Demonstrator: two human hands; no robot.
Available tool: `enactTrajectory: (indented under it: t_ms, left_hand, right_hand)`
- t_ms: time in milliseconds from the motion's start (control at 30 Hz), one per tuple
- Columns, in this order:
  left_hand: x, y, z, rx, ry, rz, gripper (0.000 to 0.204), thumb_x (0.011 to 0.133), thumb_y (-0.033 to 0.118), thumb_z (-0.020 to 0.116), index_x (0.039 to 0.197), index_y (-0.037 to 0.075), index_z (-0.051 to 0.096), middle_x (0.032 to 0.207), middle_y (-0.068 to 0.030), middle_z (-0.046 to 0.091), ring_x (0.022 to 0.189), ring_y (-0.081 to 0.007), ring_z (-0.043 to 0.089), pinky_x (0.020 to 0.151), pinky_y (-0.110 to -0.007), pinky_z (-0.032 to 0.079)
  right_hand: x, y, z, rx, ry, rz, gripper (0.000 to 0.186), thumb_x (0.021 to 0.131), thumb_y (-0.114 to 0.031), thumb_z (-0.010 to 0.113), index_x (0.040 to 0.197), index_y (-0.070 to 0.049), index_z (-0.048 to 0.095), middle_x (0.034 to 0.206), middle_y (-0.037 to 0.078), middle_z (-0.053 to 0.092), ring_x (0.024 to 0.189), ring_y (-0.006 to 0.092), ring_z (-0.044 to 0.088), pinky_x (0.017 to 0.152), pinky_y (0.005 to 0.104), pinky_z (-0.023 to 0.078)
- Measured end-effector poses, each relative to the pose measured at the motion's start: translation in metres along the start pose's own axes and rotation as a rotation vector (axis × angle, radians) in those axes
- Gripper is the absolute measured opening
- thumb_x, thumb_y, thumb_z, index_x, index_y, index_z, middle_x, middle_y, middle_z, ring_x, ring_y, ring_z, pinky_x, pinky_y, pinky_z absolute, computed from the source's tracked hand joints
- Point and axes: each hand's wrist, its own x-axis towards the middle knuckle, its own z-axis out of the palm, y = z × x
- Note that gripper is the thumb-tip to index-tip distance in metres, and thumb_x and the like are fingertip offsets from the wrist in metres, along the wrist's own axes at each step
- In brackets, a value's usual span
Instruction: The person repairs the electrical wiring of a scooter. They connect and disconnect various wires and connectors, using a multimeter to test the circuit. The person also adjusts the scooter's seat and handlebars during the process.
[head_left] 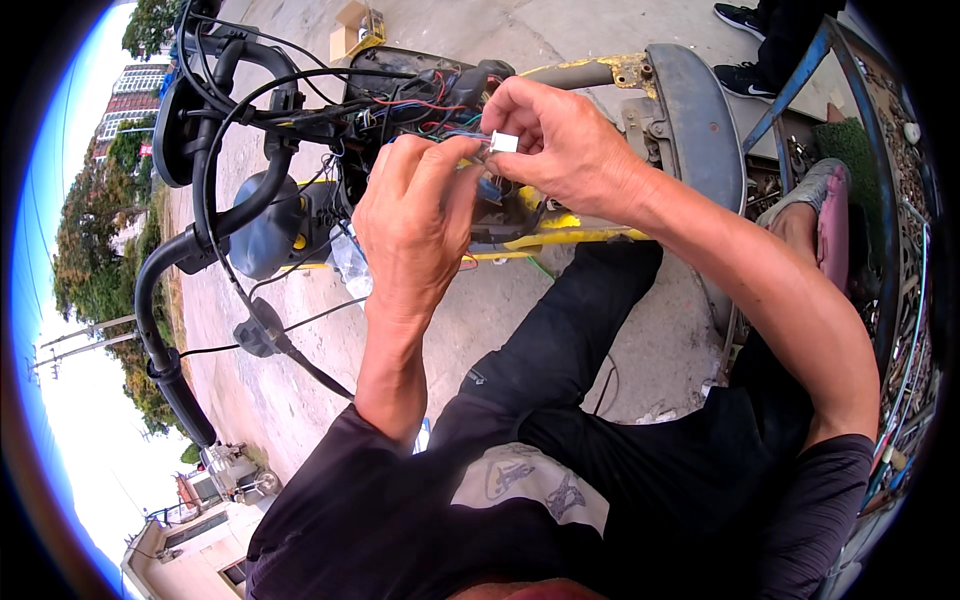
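Note:
Between the fingers of my right hand (pixel 570 150) is a small white plug connector (pixel 503 143), its pale block pinched by thumb and fingertips. Thin wires run from its left side toward my left hand (pixel 415 205), whose thumb and fingertips are pressed together on them. Exactly which wires sit in that pinch is hidden. Both hands are over the open frame of a scooter or electric bike, beside a tangle of coloured wires (pixel 430 105). The yellow frame (pixel 580 237) shows below my right wrist.
Black handlebars (pixel 150 300) with looping cables stand on the left. A dark seat panel (pixel 700 130) is at the right, near a blue metal rack (pixel 800 80) of scrap parts. Another person's black shoes (pixel 745 80) are at the top right. An open cardboard box (pixel 350 32) lies at the far side.

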Motion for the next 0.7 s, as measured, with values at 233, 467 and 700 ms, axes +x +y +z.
enactTrajectory:
  t_ms: [233, 467, 700]
  left_hand:
    - [0.008, -0.004, 0.000, 0.141, 0.004, 0.176, 0.025, 0.078, -0.003, 0.086, 0.099, 0.009, 0.078, 0.092, -0.0046, 0.065, 0.080, -0.0228, 0.066, 0.067, -0.034, 0.053]
    - [0.008, -0.002, 0.006, 0.127, -0.054, 0.094, 0.011, 0.086, 0.004, 0.081, 0.095, 0.005, 0.074, 0.090, -0.0064, 0.066, 0.081, -0.0250, 0.063, 0.069, -0.036, 0.048]
    - [0.009, 0.007, 0.000, -0.145, -0.216, -0.485, 0.016, 0.094, 0.014, 0.071, 0.095, -0.002, 0.072, 0.079, -0.0041, 0.064, 0.074, -0.0133, 0.057, 0.067, -0.030, 0.043]
  right_hand:
    - [0.000, 0.002, -0.002, 0.054, -0.033, 0.061, 0.032, 0.088, -0.010, 0.079, 0.114, 0.000, 0.065, 0.096, 0.015, 0.076, 0.089, 0.0227, 0.073, 0.080, 0.0368, 0.058]
    - [-0.002, 0.000, -0.002, 0.097, -0.034, 0.079, 0.033, 0.088, -0.007, 0.079, 0.117, 0.000, 0.063, 0.098, 0.011, 0.075, 0.088, 0.0170, 0.070, 0.078, 0.0333, 0.056]
    - [-0.004, -0.004, 0.008, -0.183, 0.060, -0.154, 0.030, 0.089, -0.006, 0.076, 0.114, -0.001, 0.061, 0.100, 0.012, 0.075, 0.090, 0.0258, 0.074, 0.080, 0.0382, 0.058]
